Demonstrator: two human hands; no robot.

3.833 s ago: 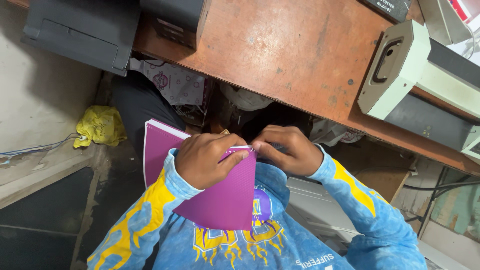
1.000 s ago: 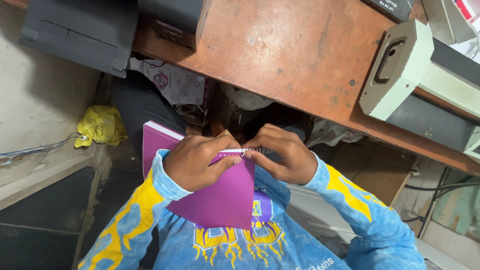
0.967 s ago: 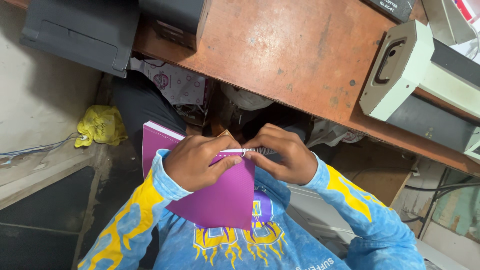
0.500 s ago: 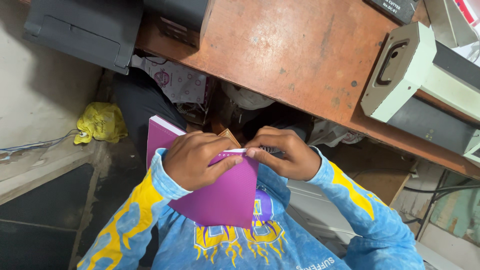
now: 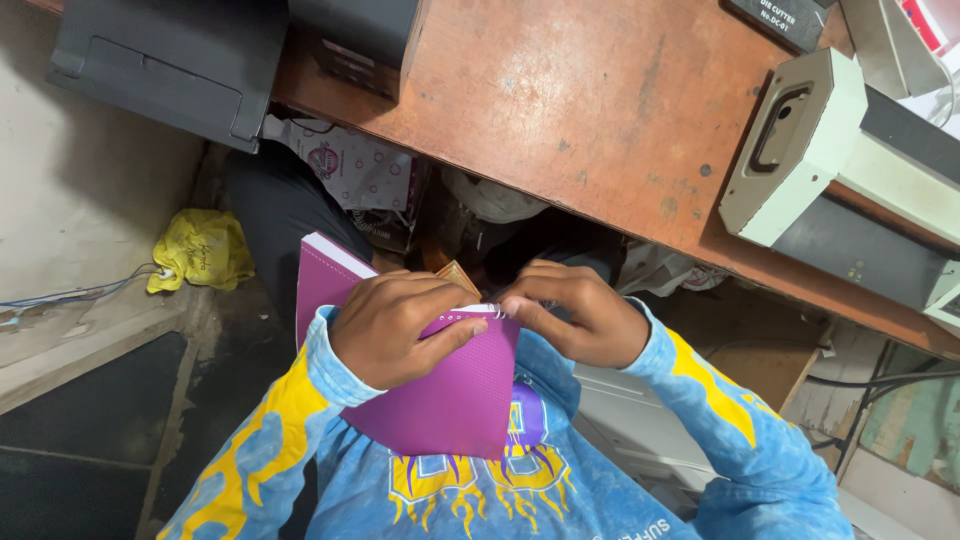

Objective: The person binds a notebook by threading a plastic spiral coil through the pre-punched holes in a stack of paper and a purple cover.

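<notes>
Head view: both hands, left hand [image 5: 395, 325] and right hand [image 5: 575, 320], grip purple notebook [image 5: 450, 395].

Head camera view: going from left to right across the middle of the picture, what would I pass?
Yellow plastic bag → purple notebook → left hand → right hand → cream machine with a handle slot.

The wooden table [image 5: 600, 110] edge hangs just beyond the left hand [image 5: 395, 325] and right hand [image 5: 575, 315], capping room ahead. A cream machine [image 5: 800, 150] and black device [image 5: 160, 65] crowd the tabletop; its middle lies bare.
</notes>
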